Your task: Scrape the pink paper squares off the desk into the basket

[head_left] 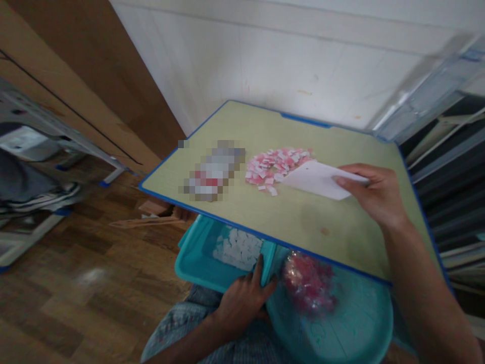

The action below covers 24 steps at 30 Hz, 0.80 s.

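Observation:
My right hand [373, 194] is closed on a flat white card [322, 179], thumb on top, above the right half of the table. The card's far edge meets a heap of small pink and white pieces [269, 167] on the tabletop. My left hand [244, 301] grips the right rim of a teal tray [200, 273] below the table's front edge, with one finger reaching over the rim. Many small white pieces [238, 247] lie in that tray. Fingers under the rim are partly hidden.
The pale table [303, 222] has a blue edge. A blurred-out item [214, 172] lies on its left side. A clear bag of pink pieces [308, 283] rests on a round teal stool [341, 323]. A white wall stands behind; a person's shoe [41, 197] shows at left.

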{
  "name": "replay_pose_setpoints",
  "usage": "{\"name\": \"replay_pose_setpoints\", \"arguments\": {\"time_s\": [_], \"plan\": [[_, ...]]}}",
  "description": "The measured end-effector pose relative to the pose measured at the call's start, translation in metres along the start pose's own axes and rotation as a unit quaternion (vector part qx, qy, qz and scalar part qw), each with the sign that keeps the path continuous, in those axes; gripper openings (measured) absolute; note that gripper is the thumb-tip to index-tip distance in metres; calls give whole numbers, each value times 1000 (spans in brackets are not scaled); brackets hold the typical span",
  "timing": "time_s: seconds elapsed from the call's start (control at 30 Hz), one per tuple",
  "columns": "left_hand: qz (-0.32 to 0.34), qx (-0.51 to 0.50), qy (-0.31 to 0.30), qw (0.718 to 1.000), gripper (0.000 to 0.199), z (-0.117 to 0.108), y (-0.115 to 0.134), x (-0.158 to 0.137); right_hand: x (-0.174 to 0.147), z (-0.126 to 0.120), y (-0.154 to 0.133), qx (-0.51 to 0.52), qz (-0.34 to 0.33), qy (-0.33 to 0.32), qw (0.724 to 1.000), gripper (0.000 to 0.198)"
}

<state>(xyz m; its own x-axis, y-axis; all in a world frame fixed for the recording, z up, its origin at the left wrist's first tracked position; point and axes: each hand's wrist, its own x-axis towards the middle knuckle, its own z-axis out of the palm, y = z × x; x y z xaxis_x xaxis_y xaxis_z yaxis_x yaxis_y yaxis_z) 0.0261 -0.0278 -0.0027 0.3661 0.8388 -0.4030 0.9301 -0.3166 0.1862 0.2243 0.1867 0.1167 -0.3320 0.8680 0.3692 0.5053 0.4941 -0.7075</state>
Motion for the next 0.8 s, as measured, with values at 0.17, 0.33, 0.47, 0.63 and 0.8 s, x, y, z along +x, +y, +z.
{"name": "replay_pose_setpoints", "arguments": {"time_s": [0.17,0.33,0.47,0.63,0.8], "plan": [[-1,1,-6,1000,82,2,0,1,9,-18,30,-45,3,7,999,18],[2,6,-9,1000,82,5,-1,3,12,-29,47,-46,18,16,999,17],[4,10,-5,1000,82,6,-2,3,9,-39,48,-42,38,-27,998,16],[3,12,-9,1000,82,5,-1,3,7,-42,48,-44,33,1,998,14],[-4,11,-15,1000,83,6,0,4,9,-40,49,-45,10,43,998,14]]}}
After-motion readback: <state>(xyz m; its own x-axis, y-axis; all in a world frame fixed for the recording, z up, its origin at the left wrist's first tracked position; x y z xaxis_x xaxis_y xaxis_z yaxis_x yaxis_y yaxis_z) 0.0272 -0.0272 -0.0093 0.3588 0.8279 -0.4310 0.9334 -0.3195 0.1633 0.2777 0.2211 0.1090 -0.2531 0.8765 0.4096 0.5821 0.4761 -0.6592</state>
